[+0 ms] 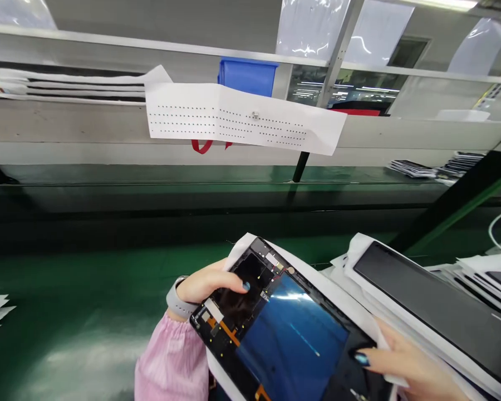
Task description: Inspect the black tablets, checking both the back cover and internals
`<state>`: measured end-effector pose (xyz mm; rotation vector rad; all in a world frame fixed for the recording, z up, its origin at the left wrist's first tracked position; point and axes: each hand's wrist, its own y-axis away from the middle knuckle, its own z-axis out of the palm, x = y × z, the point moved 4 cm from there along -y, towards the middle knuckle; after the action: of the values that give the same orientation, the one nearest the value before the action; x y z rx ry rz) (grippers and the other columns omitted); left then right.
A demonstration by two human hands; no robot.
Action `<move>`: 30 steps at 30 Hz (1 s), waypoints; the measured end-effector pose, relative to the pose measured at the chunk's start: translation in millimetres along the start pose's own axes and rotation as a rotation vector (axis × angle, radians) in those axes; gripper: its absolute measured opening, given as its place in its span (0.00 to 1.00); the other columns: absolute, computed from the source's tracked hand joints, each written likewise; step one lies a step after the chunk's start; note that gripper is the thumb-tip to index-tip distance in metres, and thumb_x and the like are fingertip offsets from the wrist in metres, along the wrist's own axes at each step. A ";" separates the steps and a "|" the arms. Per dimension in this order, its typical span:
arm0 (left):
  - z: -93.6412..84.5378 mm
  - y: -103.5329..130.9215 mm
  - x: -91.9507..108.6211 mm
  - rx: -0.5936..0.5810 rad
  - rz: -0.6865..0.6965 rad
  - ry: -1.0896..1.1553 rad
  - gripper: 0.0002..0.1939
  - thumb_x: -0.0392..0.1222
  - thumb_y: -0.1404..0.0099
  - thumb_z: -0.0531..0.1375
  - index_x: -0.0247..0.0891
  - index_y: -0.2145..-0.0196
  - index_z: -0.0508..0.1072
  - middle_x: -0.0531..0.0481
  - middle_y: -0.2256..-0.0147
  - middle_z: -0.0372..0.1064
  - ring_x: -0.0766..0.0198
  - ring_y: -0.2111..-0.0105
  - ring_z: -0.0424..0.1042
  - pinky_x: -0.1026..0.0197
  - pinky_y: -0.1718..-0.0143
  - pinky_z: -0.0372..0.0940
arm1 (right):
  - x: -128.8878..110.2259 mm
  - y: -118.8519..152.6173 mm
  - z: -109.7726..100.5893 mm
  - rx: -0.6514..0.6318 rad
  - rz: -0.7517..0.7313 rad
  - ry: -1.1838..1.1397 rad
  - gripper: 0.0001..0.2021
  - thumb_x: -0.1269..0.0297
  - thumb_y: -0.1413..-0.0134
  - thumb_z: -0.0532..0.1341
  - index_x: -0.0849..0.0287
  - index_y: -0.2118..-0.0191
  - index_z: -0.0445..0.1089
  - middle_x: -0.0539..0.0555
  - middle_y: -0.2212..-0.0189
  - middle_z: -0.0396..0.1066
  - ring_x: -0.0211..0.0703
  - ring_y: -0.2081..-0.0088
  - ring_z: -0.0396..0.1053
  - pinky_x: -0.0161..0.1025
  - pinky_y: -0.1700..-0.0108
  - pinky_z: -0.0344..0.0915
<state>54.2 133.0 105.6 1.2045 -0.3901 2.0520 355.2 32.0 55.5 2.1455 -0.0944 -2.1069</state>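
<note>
Head view: hands (209,287) hold tablet (284,328), seemingly unlabelled.

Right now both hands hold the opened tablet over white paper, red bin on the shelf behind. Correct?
Not quite: the bin on the shelf is blue, as the head view shows. The left hand and right hand do hold the opened tablet over the white paper.

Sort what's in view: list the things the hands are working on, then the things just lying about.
In hand:
left hand
right hand
opened tablet
white sheet under it

Lying about:
stacked tablets at right
blue bin
dotted paper on the rail
green bench top
</note>
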 end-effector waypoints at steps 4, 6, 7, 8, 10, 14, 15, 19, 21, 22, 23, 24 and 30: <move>-3.5 -7.2 0.6 -0.075 0.099 0.272 0.32 0.55 0.35 0.61 0.32 0.41 0.69 0.36 0.48 0.75 0.41 0.43 0.69 0.45 0.38 0.57 | 19.8 9.7 17.6 0.112 0.127 -0.154 0.21 0.56 0.57 0.73 0.57 0.56 0.78 0.57 0.70 0.79 0.55 0.67 0.77 0.47 0.64 0.74; -7.4 -2.9 -5.2 -0.070 0.191 0.380 0.37 0.65 0.37 0.57 0.32 0.42 0.71 0.35 0.46 0.73 0.37 0.40 0.65 0.41 0.37 0.54 | 28.1 9.9 28.8 0.175 0.140 -0.254 0.21 0.56 0.59 0.75 0.58 0.57 0.78 0.55 0.72 0.78 0.50 0.71 0.76 0.42 0.68 0.73; -9.4 1.8 -12.5 -0.060 0.218 0.414 0.38 0.69 0.38 0.56 0.34 0.44 0.73 0.35 0.45 0.72 0.36 0.39 0.63 0.40 0.37 0.54 | 32.4 8.6 37.0 0.185 0.145 -0.306 0.21 0.55 0.59 0.75 0.58 0.58 0.78 0.54 0.74 0.77 0.48 0.72 0.75 0.40 0.70 0.72; -11.4 8.2 -22.8 -0.044 0.231 0.435 0.39 0.71 0.39 0.55 0.35 0.46 0.75 0.36 0.45 0.72 0.36 0.38 0.61 0.39 0.36 0.53 | 36.9 6.5 47.1 0.181 0.152 -0.357 0.21 0.54 0.60 0.76 0.59 0.59 0.78 0.54 0.74 0.77 0.47 0.74 0.74 0.38 0.71 0.71; -16.4 25.2 -50.4 0.003 0.232 0.438 0.40 0.73 0.41 0.55 0.37 0.47 0.77 0.37 0.44 0.72 0.36 0.37 0.59 0.39 0.35 0.52 | 46.2 1.3 70.5 0.144 0.172 -0.443 0.24 0.51 0.61 0.77 0.60 0.59 0.78 0.54 0.72 0.78 0.46 0.72 0.75 0.38 0.69 0.72; -35.4 62.6 -107.6 0.229 0.285 0.387 0.29 0.63 0.34 0.57 0.38 0.48 0.78 0.39 0.45 0.73 0.40 0.38 0.62 0.41 0.34 0.51 | 61.9 -5.4 105.5 0.040 0.206 -0.448 0.31 0.46 0.60 0.75 0.59 0.52 0.76 0.58 0.62 0.80 0.56 0.57 0.76 0.47 0.52 0.72; -40.2 68.6 -121.0 0.291 0.238 0.410 0.25 0.59 0.32 0.57 0.39 0.49 0.78 0.41 0.46 0.74 0.42 0.39 0.64 0.43 0.34 0.51 | 63.6 -5.9 109.3 -0.011 0.212 -0.416 0.31 0.45 0.60 0.75 0.59 0.51 0.76 0.58 0.60 0.79 0.58 0.54 0.76 0.49 0.50 0.70; -52.9 77.4 -153.9 0.504 0.084 0.618 0.16 0.50 0.34 0.61 0.40 0.56 0.82 0.46 0.55 0.80 0.47 0.44 0.70 0.50 0.35 0.55 | 53.8 -9.8 109.5 -0.192 0.140 -0.360 0.39 0.45 0.54 0.71 0.52 0.38 0.64 0.58 0.54 0.77 0.55 0.56 0.76 0.48 0.51 0.69; -52.3 76.3 -156.6 0.538 0.082 0.662 0.14 0.49 0.37 0.64 0.39 0.58 0.83 0.46 0.58 0.81 0.48 0.46 0.73 0.52 0.36 0.57 | 46.5 -14.5 105.1 -0.156 0.104 -0.385 0.43 0.45 0.49 0.68 0.44 0.31 0.50 0.57 0.51 0.75 0.50 0.61 0.76 0.47 0.54 0.70; -49.7 75.3 -156.9 0.524 0.066 0.666 0.14 0.49 0.38 0.65 0.38 0.58 0.83 0.46 0.59 0.81 0.48 0.47 0.73 0.52 0.36 0.57 | 45.1 -17.1 103.5 -0.125 0.103 -0.401 0.42 0.46 0.48 0.67 0.42 0.31 0.48 0.56 0.51 0.75 0.49 0.63 0.75 0.46 0.56 0.70; -45.9 74.5 -157.3 0.495 0.033 0.669 0.15 0.49 0.39 0.67 0.37 0.58 0.83 0.45 0.59 0.81 0.47 0.47 0.73 0.52 0.36 0.57 | 45.5 -19.6 102.6 -0.101 0.105 -0.416 0.39 0.47 0.47 0.67 0.41 0.33 0.50 0.55 0.52 0.75 0.47 0.65 0.75 0.44 0.58 0.70; -41.9 74.3 -158.1 0.460 -0.004 0.673 0.17 0.49 0.42 0.69 0.36 0.58 0.82 0.45 0.59 0.81 0.46 0.47 0.73 0.52 0.36 0.57 | 47.6 -21.8 102.3 -0.088 0.104 -0.429 0.34 0.48 0.47 0.68 0.43 0.37 0.56 0.54 0.55 0.75 0.45 0.66 0.74 0.42 0.60 0.70; -39.3 86.7 -171.8 0.505 -0.058 0.626 0.10 0.46 0.38 0.66 0.42 0.60 0.83 0.49 0.55 0.80 0.49 0.45 0.72 0.54 0.35 0.55 | 71.9 -26.8 98.1 -0.095 0.008 -0.247 0.18 0.47 0.47 0.68 0.57 0.72 0.70 0.49 0.73 0.69 0.41 0.70 0.67 0.37 0.63 0.67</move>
<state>21.0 21.6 -52.7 0.7471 0.4768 2.4113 257.5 43.6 -20.9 1.8217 -0.0268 -2.3121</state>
